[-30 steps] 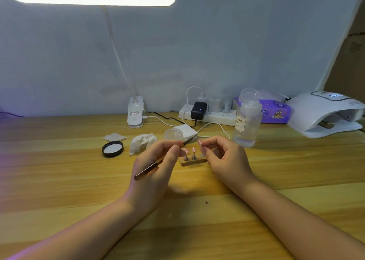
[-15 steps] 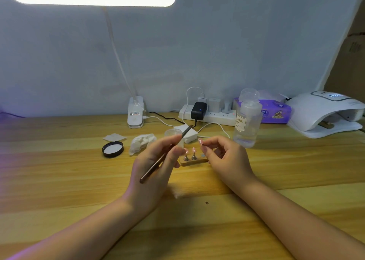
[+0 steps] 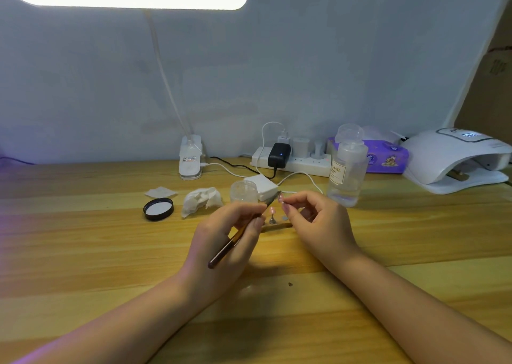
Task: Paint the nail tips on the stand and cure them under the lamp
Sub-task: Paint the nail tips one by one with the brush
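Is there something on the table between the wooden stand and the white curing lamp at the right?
Yes. The clear bottle stands on the table between the wooden stand and the curing lamp. The right hand also hovers beside the stand on that side.

The clear plastic bottle (image 3: pixel 346 167) standing at the back right of the wooden table (image 3: pixel 83 253) bears a pale label on which the word "NAIL" can be read, with smaller print beneath it too fine to make out; the white curing lamp (image 3: pixel 454 158) shows a small lit display on its top whose characters are blurred; the purple tissue pack (image 3: pixel 388 157) carries cartoon prints but no legible words; the white lamp base (image 3: pixel 190 158) has a sticker with unreadable print.
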